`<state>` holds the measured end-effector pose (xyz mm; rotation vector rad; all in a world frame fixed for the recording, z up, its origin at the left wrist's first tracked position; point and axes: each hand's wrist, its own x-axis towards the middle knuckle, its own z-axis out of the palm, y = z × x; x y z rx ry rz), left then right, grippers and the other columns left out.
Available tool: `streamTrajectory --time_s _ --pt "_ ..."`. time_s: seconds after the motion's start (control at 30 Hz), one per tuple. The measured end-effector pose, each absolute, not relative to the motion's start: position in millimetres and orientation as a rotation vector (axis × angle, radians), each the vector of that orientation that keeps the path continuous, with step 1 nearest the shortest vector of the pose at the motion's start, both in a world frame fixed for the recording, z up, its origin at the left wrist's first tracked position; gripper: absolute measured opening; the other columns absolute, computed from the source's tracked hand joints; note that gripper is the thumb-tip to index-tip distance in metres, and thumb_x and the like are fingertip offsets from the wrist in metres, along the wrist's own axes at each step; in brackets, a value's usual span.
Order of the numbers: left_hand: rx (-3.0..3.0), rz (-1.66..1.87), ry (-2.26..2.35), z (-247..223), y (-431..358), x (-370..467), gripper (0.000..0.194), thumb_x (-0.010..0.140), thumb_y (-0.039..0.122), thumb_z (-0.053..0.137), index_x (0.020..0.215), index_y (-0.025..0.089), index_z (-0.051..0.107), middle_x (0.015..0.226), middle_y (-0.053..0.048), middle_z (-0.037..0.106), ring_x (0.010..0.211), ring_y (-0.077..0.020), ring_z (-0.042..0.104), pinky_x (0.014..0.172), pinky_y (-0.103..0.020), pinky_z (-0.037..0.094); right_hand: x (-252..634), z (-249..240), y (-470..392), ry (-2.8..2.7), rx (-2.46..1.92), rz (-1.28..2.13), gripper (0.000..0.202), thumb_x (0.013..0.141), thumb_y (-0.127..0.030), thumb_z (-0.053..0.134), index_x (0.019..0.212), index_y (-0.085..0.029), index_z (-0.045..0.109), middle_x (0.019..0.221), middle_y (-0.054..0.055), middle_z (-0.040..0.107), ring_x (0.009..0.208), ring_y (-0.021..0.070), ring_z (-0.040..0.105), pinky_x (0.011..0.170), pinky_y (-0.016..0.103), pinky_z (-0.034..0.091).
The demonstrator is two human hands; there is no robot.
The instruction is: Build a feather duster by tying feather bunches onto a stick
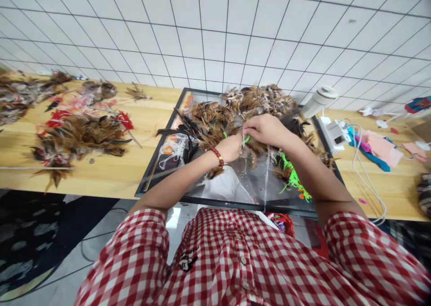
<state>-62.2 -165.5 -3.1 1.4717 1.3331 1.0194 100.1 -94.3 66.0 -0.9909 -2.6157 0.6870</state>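
Above a black-framed tray [156, 162], my two hands meet near the middle. My left hand [230, 148], with a red bead bracelet at the wrist, has its fingers closed on a thin white strip [243, 139] with a bit of bright green beside it. Close by on the right, my right hand [264, 128] pinches at the same spot. Brown feathers [213, 117] lie behind and around the hands, with a larger heap [262, 100] farther back. Green strings [293, 178] lie under my right forearm. White strings [173, 148] are at the tray's left.
Brown feather bunches [87, 133] with red strings cover part of the wooden table [134, 175] on the left. A white bottle [319, 100] stands at the tray's back right, near a power adapter [336, 133], a white cable and pink cloth pieces [380, 148]. A tiled wall rises behind.
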Motion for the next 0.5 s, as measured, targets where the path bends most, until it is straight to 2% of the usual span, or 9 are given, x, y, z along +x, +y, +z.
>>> streamTrajectory --time_s 0.07,0.2,0.27,0.33,0.43,0.5 --pt "1.676 0.929 1.357 5 -180 -57 0.039 0.060 -0.012 0.069 0.073 0.021 0.052 0.068 0.002 0.040 0.073 -0.0200 0.056 0.067 -0.025 0.042 98 63 -69 -2.658 -0.919 0.948 0.006 0.073 -0.026 0.080 0.071 -0.020 0.078 0.069 0.001 0.071 0.077 0.0183 0.064 0.072 0.027 0.042" --pt "1.868 0.875 1.451 23 -206 -56 0.024 0.079 -0.004 0.057 0.084 0.019 0.056 0.076 -0.001 0.042 0.084 -0.0240 0.061 0.079 -0.030 0.044 98 39 -38 -2.539 -0.764 1.635 0.027 0.062 -0.040 0.088 0.071 -0.016 0.078 0.067 0.002 0.072 0.067 0.0146 0.064 0.068 0.027 0.048" --pt "1.942 0.821 1.477 29 -212 -61 0.026 0.082 -0.002 0.052 0.094 0.019 0.060 0.080 -0.003 0.046 0.086 -0.0245 0.061 0.080 -0.031 0.044 100 22 -39 -2.396 -0.788 1.846 0.035 0.058 -0.044 0.090 0.073 -0.015 0.078 0.069 0.003 0.073 0.064 0.0134 0.064 0.064 0.026 0.050" --pt "2.036 0.688 1.417 35 -215 -70 0.032 0.079 -0.002 0.055 0.099 0.021 0.063 0.084 -0.005 0.051 0.086 -0.0241 0.061 0.080 -0.030 0.043 105 5 -48 -2.273 -0.825 2.011 0.038 0.056 -0.045 0.091 0.074 -0.015 0.078 0.069 0.003 0.073 0.061 0.0129 0.063 0.060 0.025 0.050" --pt "2.053 0.536 1.257 44 -212 -90 0.033 0.068 -0.003 0.063 0.089 0.023 0.065 0.085 -0.005 0.058 0.086 -0.0239 0.062 0.078 -0.029 0.044 122 -17 -71 -2.127 -0.859 2.178 0.039 0.052 -0.044 0.094 0.071 -0.015 0.075 0.066 0.002 0.072 0.057 0.0123 0.061 0.055 0.024 0.049" --pt "1.958 0.558 1.177 51 -207 -103 0.031 0.064 -0.002 0.068 0.083 0.023 0.065 0.084 -0.005 0.062 0.086 -0.0237 0.062 0.078 -0.028 0.045 137 -30 -91 -1.950 -0.940 2.155 0.042 0.049 -0.045 0.095 0.068 -0.016 0.072 0.062 0.001 0.068 0.056 0.0123 0.058 0.052 0.024 0.047"
